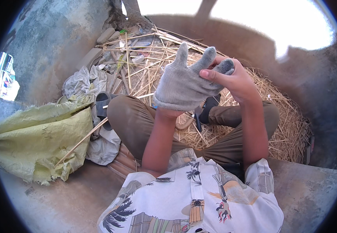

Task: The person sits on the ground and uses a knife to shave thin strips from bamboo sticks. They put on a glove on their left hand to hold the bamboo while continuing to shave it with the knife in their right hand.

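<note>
A grey knitted glove (184,87) covers my left hand (189,83), which is raised in front of me with several fingers apart and nothing held in it. The cuff ends at the wrist. My bare right hand (238,79) pinches the glove's fingers between thumb and fingers, on the side away from the left thumb. Some gloved fingers there look bent and are partly hidden behind the right thumb. Below the hands, between my crossed legs, lies a dark-handled tool (197,119) with a curved brownish part; its exact kind is unclear.
Cut straw (285,116) is heaped ahead and to the right. A yellow woven sack (44,136) lies at the left, near a pale crumpled sack (85,81) and a dark slipper (101,105). Rubble and bricks (90,58) line the wall. A long stick (81,141) crosses the yellow sack.
</note>
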The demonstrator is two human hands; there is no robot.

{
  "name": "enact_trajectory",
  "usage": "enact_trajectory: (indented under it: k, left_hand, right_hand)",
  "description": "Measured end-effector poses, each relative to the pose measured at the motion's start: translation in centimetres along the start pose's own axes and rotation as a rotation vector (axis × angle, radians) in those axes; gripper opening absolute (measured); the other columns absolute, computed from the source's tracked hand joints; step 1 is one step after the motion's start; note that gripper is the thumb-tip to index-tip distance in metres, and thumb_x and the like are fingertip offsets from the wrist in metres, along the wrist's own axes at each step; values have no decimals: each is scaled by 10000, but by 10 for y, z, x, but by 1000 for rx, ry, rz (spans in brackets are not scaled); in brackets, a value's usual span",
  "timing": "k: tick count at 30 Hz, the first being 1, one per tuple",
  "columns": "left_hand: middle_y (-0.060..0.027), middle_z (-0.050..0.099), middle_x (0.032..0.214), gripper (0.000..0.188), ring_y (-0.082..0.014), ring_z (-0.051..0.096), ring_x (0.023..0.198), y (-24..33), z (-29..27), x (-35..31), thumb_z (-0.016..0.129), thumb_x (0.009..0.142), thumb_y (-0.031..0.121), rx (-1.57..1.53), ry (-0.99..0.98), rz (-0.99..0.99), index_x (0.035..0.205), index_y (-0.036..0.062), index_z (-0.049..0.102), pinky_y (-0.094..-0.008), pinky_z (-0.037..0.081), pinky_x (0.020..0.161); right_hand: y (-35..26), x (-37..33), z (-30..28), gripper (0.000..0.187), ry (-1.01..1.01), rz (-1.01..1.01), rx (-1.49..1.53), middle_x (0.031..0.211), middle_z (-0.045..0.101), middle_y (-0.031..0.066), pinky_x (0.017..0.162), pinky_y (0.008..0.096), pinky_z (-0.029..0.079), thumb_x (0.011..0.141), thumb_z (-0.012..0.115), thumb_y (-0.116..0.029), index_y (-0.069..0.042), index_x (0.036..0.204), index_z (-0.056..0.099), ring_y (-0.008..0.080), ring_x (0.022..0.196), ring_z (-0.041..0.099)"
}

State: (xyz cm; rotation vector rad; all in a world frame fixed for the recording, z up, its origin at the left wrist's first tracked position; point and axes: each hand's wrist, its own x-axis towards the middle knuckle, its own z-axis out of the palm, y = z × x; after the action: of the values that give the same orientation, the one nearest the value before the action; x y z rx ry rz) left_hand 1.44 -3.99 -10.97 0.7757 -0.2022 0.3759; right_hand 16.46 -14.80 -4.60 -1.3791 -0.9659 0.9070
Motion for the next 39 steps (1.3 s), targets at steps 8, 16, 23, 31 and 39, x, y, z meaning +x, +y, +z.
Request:
enact_trajectory:
  k: [8,16,23,31,39]
  left_hand:
    - [-137,410,1508,565,-238,459,1357,-27,-30,-6,532,1009,158,-233,-26,-119,1501,-14,312,-361,403,1129]
    - [-124,455,1459,562,-231,498,1315,-36,-33,-6,582,984,163,-249,34,-213,1472,3,356,-356,450,1085]
    - [-189,379,1492,560,-312,441,1360,-24,-22,21,387,1045,283,-287,36,207,1547,101,219,-484,382,1144]
    - [-118,258,1596,553,-224,333,1427,-29,-35,12,339,1058,263,-244,58,223,1571,129,184,-436,296,1192]
    - [-74,303,1568,570,-134,419,1321,-55,-89,17,419,1043,134,148,629,15,1564,97,192,-380,359,1150]
  right_hand:
    - [-16,14,-5,318,-131,96,-382,820,674,-11,720,214,485,799,842,-293,-26,933,736,43,777,592]
    - [-21,-1,2,321,-160,-176,-510,873,712,47,780,286,513,764,842,-263,-36,970,748,132,832,654]
    - [-14,-37,62,337,308,-703,-1170,955,643,118,723,365,519,726,771,-129,-13,1017,645,286,846,630]
    - [62,-13,92,215,314,-767,-778,805,577,153,682,411,487,707,687,-52,11,889,590,337,778,588]
    - [78,-13,93,173,141,-730,-730,716,490,128,613,408,472,696,659,7,-18,784,513,318,671,549]
